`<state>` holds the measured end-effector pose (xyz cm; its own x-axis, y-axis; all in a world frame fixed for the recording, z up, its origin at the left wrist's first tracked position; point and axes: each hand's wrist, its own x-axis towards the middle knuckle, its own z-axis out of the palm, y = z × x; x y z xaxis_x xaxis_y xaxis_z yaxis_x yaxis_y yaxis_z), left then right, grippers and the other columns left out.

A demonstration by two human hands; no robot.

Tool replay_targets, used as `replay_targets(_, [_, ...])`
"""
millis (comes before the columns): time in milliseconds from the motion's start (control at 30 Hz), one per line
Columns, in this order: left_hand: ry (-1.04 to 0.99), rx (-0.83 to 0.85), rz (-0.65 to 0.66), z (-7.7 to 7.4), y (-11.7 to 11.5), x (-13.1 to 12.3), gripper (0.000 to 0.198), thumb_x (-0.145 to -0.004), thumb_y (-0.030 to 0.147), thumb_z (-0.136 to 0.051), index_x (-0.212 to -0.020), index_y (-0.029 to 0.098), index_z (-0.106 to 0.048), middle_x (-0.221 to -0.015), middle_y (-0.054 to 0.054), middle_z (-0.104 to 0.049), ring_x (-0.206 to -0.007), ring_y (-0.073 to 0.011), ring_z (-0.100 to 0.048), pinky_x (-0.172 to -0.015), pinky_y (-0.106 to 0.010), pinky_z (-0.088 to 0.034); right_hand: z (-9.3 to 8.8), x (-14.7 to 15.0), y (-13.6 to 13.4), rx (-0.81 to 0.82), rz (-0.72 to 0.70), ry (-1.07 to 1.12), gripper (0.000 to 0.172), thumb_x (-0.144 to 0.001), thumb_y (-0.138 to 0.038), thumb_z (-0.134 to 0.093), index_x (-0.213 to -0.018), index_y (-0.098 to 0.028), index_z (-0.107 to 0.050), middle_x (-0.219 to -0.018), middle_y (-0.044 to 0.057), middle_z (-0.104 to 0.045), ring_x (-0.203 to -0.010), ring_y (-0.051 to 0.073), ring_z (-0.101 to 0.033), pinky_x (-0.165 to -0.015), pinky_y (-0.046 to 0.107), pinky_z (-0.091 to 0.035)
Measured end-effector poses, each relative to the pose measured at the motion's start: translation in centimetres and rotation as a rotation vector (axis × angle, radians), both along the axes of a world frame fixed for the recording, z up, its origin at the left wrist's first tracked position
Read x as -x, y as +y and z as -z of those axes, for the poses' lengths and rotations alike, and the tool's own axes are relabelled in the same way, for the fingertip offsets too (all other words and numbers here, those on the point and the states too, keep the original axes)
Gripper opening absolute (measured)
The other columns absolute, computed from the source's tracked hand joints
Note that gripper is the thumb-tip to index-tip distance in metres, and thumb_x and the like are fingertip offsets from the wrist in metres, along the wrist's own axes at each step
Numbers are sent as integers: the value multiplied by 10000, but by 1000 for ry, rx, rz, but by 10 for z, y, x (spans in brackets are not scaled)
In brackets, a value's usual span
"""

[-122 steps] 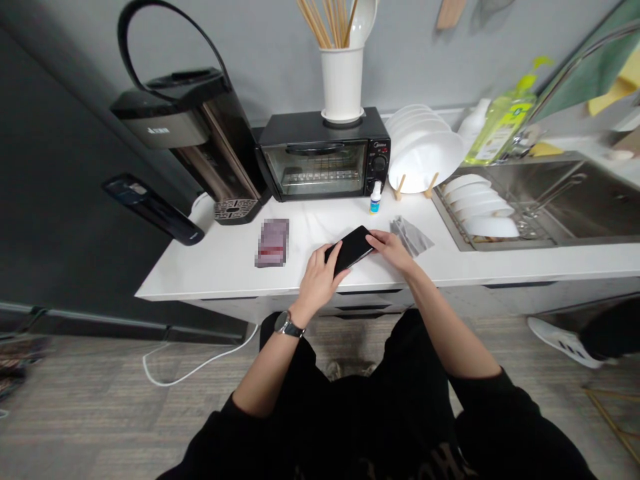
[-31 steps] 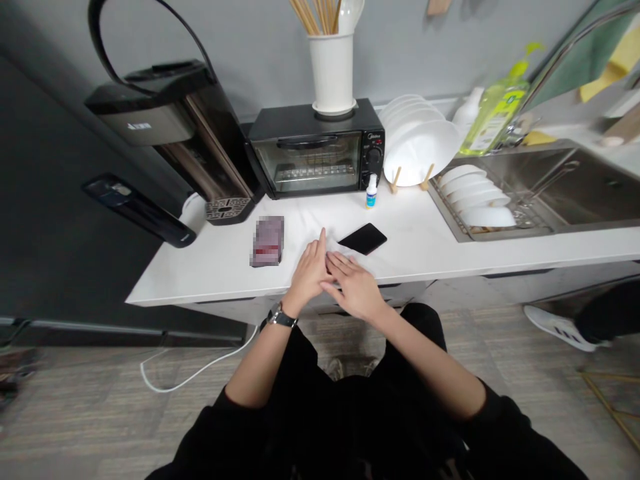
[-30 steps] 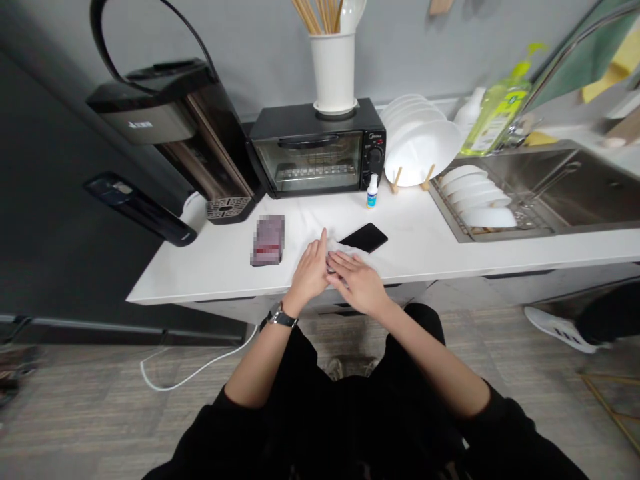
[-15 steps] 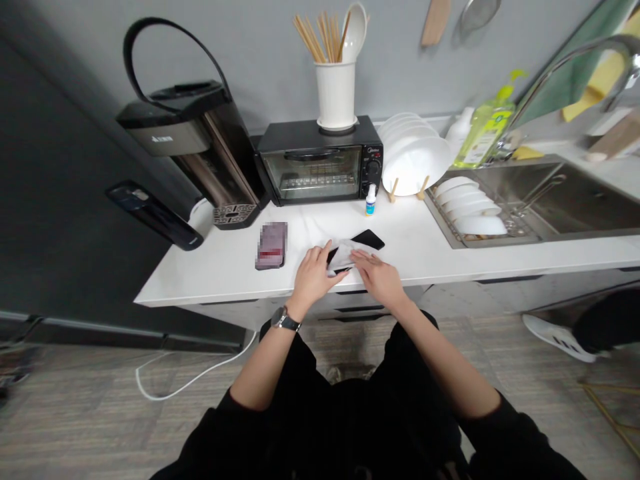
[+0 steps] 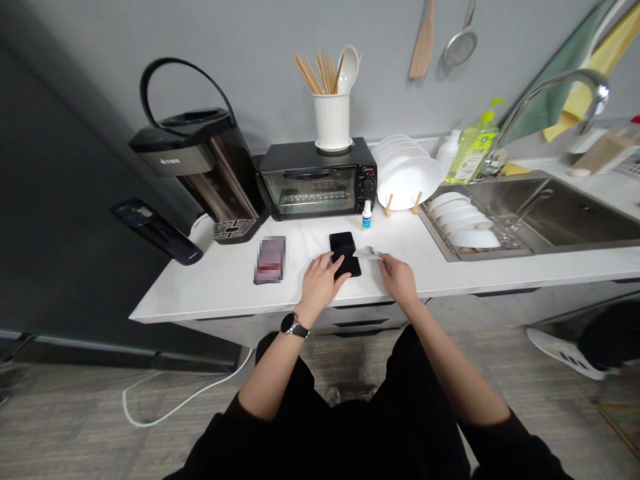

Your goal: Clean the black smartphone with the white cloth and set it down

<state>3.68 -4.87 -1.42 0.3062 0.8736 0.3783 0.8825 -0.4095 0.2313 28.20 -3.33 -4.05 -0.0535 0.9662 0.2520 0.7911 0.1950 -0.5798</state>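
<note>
A black smartphone (image 5: 345, 244) lies flat on the white countertop (image 5: 305, 230). My left hand (image 5: 320, 283) rests at its lower left with fingers spread, the fingertips touching the phone. To the right of the phone, my right hand (image 5: 399, 277) pinches a thin white tissue (image 5: 369, 253), whose loose end reaches the phone's right edge. Behind the phone stands a small white spray bottle (image 5: 367, 217) with a blue label. A pixelated purple-grey packet (image 5: 271, 259) lies to the left of my left hand.
At the back stand a water dispenser (image 5: 220, 173), a black toaster oven (image 5: 313, 190) carrying a utensil holder (image 5: 333, 120), and racked plates (image 5: 407, 180). A sink (image 5: 555, 220) with stacked bowls (image 5: 463, 220) is on the right. Another person's shoe (image 5: 565, 353) shows at lower right.
The phone has turned from slanting to nearly upright in view. The tissue has moved off it to the right in my right hand. My left hand has stayed at the phone.
</note>
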Motion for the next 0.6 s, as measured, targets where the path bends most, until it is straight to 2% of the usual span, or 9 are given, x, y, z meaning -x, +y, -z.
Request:
replay_targets(100, [-43,13,-38,0,20,1,510,-1052,461,-612,-1474,178,-663,-1549,-200,-602,-1377,-388,-607,-1158,-548,-519,0,-3,5,39,-4,47,366,-1041,-426,-679,-1331,-203,-664,-1352,101,-683,-1140,234,-702,-979,458,-623])
replay_targets(200, [-95,18,13,-5,27,-3,564,-1039,462,-647,-1514,161,-607,-1618,-201,-542,-1485,-402,-511,-1256,-608,-399,-2,-3,7,60,-44,100,370,-1040,-426,-682,-1333,-202,-662,-1351,101,-683,-1143,236,-702,-980,460,-622])
replay_targets(267, [-131,29,103,-11,23,-10,702,-985,494,-734,-1580,190,-519,-1664,-164,-504,-1533,-360,-467,-1303,-566,-344,-5,-1,6,66,-99,141,376,-1038,-427,-684,-1333,-197,-661,-1344,100,-685,-1138,236,-704,-976,461,-623])
replay_targets(300, [-151,42,149,-13,20,-13,746,-959,495,-771,-1590,208,-498,-1640,-143,-536,-1510,-328,-497,-1290,-517,-374,-7,0,5,69,-135,162,377,-1038,-428,-685,-1331,-193,-661,-1336,99,-688,-1131,235,-706,-970,460,-625])
replay_targets(333, [-174,57,181,-16,16,-16,710,-957,472,-780,-1568,220,-519,-1563,-124,-613,-1443,-299,-563,-1243,-467,-434,-8,2,3,72,-173,182,378,-1037,-429,-687,-1328,-189,-661,-1326,98,-692,-1122,233,-709,-963,457,-627])
replay_targets(400, [-232,92,201,-20,9,-19,427,-1008,391,-720,-1399,231,-657,-1279,-80,-763,-1200,-250,-697,-1066,-383,-545,-11,5,0,73,-234,219,374,-1037,-434,-685,-1316,-185,-667,-1310,93,-698,-1107,231,-712,-953,451,-630])
replay_targets(467, [-300,129,189,-23,5,-17,185,-1057,332,-632,-1159,232,-748,-1025,-39,-791,-971,-210,-730,-906,-325,-563,-13,7,-2,63,-260,255,369,-1040,-436,-680,-1315,-191,-668,-1316,94,-696,-1112,231,-710,-958,450,-628])
replay_targets(600, [-405,200,187,-30,4,-5,239,-1071,358,-595,-968,214,-755,-884,-4,-784,-803,-168,-708,-767,-266,-513,-14,8,-2,40,-288,320,385,-1032,-428,-694,-1331,-188,-660,-1342,101,-686,-1159,246,-700,-991,477,-617])
